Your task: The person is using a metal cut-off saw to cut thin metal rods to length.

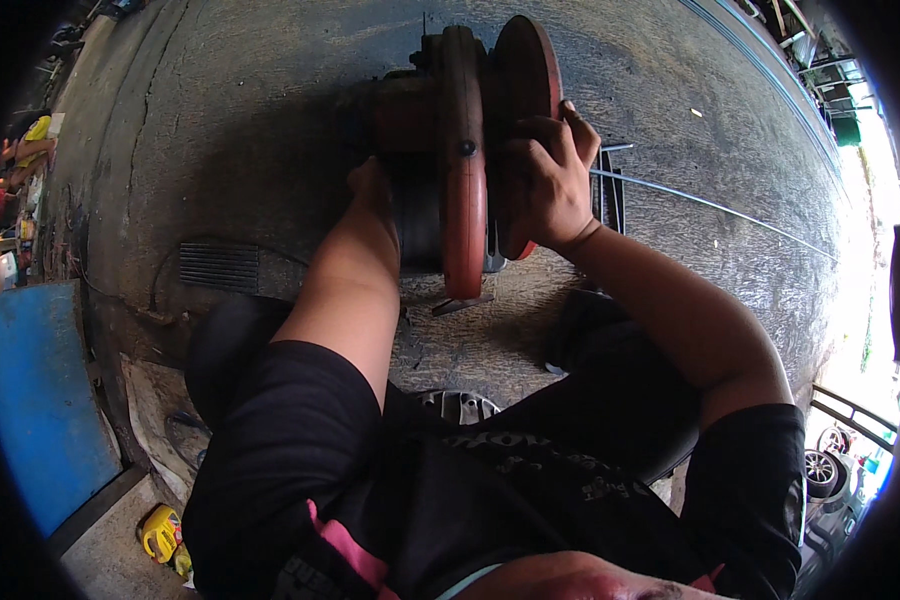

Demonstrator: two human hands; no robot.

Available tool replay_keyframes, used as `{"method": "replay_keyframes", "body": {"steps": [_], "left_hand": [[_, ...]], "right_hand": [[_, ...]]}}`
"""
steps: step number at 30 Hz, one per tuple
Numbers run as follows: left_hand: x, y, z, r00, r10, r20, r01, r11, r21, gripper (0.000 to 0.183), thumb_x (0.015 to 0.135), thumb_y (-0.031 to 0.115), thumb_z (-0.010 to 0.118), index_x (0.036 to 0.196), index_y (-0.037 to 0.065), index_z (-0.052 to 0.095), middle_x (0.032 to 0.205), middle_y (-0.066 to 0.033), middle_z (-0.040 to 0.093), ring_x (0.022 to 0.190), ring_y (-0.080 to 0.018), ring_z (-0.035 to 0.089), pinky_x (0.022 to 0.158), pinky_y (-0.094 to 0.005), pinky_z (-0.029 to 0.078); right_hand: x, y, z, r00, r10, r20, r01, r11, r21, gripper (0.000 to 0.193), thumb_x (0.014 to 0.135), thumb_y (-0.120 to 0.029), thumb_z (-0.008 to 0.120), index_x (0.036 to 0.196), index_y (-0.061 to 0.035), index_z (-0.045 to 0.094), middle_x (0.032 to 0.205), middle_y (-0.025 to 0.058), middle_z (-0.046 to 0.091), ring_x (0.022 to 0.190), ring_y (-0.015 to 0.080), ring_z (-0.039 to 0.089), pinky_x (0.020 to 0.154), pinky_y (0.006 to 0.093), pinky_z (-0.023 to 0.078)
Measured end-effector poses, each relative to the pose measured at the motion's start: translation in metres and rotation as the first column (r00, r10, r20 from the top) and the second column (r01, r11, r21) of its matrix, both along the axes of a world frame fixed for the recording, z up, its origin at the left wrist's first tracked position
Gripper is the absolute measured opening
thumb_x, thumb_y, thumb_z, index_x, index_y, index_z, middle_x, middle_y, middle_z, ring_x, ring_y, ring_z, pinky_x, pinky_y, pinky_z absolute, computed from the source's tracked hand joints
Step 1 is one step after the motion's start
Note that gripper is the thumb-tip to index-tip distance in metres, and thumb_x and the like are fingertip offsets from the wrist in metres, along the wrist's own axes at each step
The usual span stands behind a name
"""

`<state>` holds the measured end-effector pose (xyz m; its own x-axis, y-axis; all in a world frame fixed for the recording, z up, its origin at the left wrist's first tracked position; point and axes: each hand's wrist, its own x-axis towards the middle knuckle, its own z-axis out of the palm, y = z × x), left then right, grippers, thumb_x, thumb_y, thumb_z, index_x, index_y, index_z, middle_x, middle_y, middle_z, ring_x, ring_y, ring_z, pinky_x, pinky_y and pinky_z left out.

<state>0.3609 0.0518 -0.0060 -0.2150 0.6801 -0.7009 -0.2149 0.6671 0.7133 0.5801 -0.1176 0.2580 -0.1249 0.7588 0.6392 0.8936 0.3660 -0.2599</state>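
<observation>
A cut-off saw with a red blade guard (463,200) stands on the floor in front of me. On its right side is a round, dull red disc cover (526,70), tilted slightly outward. My right hand (550,185) has its bent fingers gripping this cover near its right edge, and the thumb is hidden. To the left of the guard, my left hand (367,180) reaches in beside the dark body of the saw. That body and deep shade hide its fingers, so its hold cannot be made out.
Thin metal rods (715,205) lie on the floor at the right. At the left are a ribbed dark metal plate (218,265), a cable (155,280) and a blue panel (40,370). A yellow container (158,532) stands lower left; a car wheel (821,470) is far right.
</observation>
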Motion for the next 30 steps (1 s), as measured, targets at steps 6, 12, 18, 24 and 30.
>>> {"method": "replay_keyframes", "body": {"steps": [6,12,18,24,30], "left_hand": [[0.001,-0.005,0.017,0.992,0.025,0.120,-0.024,1.000,-0.011,0.035,0.092,0.031,0.047,0.114,0.005,0.056,0.105,-0.0079,0.056,0.091,-0.0201,0.051,0.074,-0.0353,0.038],[0.000,-0.009,0.028,0.977,0.063,0.203,-0.047,0.996,-0.079,0.039,0.093,0.033,0.044,0.123,0.010,0.051,0.133,-0.0148,0.045,0.123,-0.0326,0.044,0.099,-0.0421,0.037],[-0.010,0.010,-0.026,0.996,-0.083,0.040,0.082,0.996,0.029,0.038,0.095,0.029,0.039,0.124,0.008,0.051,0.127,-0.0132,0.052,0.118,-0.0311,0.049,0.091,-0.0369,0.045],[-0.033,0.027,-0.088,0.656,-0.525,-0.542,0.655,0.753,0.063,0.039,0.096,0.031,0.036,0.122,0.009,0.052,0.121,-0.0106,0.055,0.111,-0.0259,0.052,0.084,-0.0351,0.046],[-0.019,0.012,-0.030,0.969,-0.223,-0.101,0.231,0.971,0.068,0.039,0.093,0.035,0.045,0.118,0.006,0.053,0.110,-0.0109,0.058,0.097,-0.0251,0.057,0.075,-0.0389,0.045]], "right_hand": [[0.001,0.000,0.001,1.000,0.013,0.006,-0.013,1.000,-0.015,0.036,0.060,0.001,0.055,0.091,-0.0148,0.061,0.105,0.0059,0.055,0.115,0.0370,0.039,0.103,0.0513,0.023],[-0.001,0.000,0.001,1.000,-0.004,-0.010,0.004,1.000,0.029,0.032,0.062,0.000,0.056,0.090,-0.0144,0.062,0.103,0.0057,0.056,0.114,0.0365,0.039,0.103,0.0511,0.023],[-0.001,-0.001,0.000,1.000,-0.006,-0.012,0.006,1.000,0.011,0.032,0.062,-0.001,0.056,0.091,-0.0141,0.062,0.104,0.0063,0.055,0.114,0.0378,0.039,0.103,0.0509,0.024],[0.000,-0.001,-0.004,1.000,-0.015,-0.017,0.015,1.000,-0.026,0.032,0.062,-0.003,0.056,0.092,-0.0142,0.062,0.106,0.0072,0.055,0.115,0.0396,0.037,0.102,0.0507,0.023],[0.001,-0.001,-0.004,1.000,0.014,-0.017,-0.014,1.000,0.011,0.035,0.061,-0.003,0.057,0.094,-0.0144,0.061,0.106,0.0077,0.054,0.117,0.0418,0.036,0.101,0.0512,0.023]]}}
